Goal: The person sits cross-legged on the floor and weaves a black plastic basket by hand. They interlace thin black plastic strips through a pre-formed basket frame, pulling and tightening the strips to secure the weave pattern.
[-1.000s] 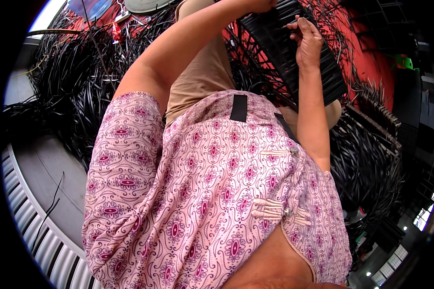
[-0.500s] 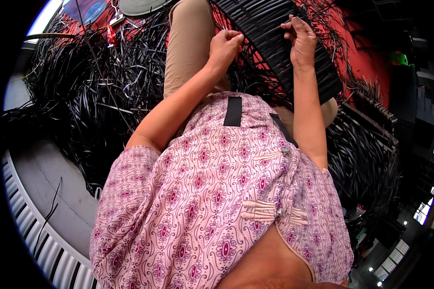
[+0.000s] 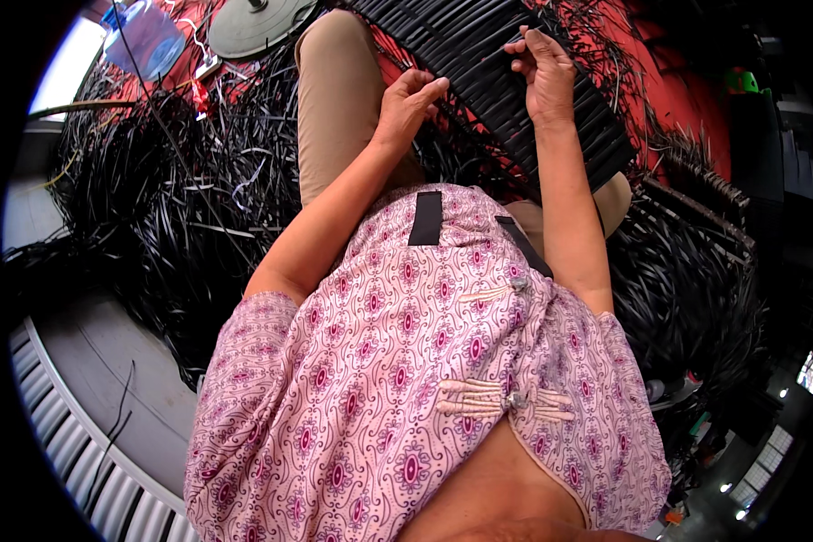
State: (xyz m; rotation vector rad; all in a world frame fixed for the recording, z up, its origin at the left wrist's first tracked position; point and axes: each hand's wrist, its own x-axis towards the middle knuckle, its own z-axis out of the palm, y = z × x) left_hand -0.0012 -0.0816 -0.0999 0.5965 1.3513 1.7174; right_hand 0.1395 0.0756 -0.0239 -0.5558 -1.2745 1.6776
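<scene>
A panel of closely woven flat black strips [image 3: 479, 77] slants across my lap, its loose strip ends spreading along its left edge. My left hand [image 3: 406, 110] is at that left edge, fingers bent and thumb stretched toward the weave. Over the panel's right half, my right hand [image 3: 549, 79] is raised with thumb and fingers drawn together. Anything thin and black pinched in either hand cannot be made out against the dark strips.
Heaps of loose black strips [image 3: 199, 199] lie to my left and more [image 3: 668, 298] to my right, over red floor covering [image 3: 696, 135]. Farther off are a round grey-green disc [image 3: 257, 25], a blue clear plastic jug [image 3: 149, 45] and a white power strip [image 3: 210, 67].
The view has shifted slightly, so the scene sits lower and farther left. My left thumb now reaches out more plainly. The right hand keeps nearly the same pose over the panel.
</scene>
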